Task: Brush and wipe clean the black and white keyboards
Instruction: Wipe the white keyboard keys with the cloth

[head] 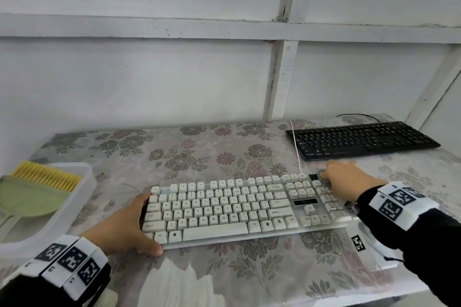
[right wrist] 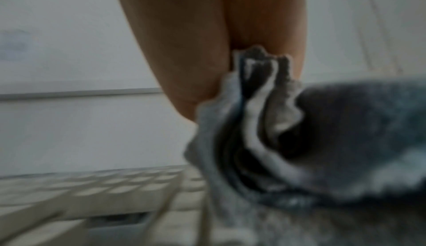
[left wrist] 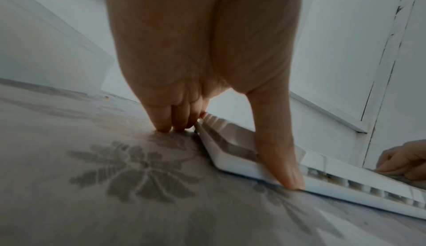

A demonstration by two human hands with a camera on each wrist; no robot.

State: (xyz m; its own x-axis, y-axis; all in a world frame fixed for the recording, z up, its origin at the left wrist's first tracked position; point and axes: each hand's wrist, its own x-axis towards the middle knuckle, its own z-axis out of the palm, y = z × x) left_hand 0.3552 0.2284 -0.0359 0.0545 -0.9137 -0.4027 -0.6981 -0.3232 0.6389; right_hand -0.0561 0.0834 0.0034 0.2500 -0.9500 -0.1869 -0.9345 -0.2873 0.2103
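The white keyboard point(head: 224, 209) lies across the middle of the flowered table. My left hand point(head: 143, 225) grips its left end, thumb point(left wrist: 283, 168) on the front edge and fingers point(left wrist: 175, 119) down along the side. My right hand point(head: 334, 177) holds a bunched grey cloth point(right wrist: 345, 140) and presses it on the number pad at the keyboard's right end. Only a bit of the cloth point(head: 321, 172) shows past the fingertips in the head view. The black keyboard point(head: 361, 139) lies at the back right, untouched.
A clear plastic tray point(head: 82, 182) at the left holds a yellow-bristled brush point(head: 47, 174) and a green dustpan point(head: 30, 199). The white keyboard's cable point(head: 296, 149) runs back past the black keyboard. A white wall stands close behind the table.
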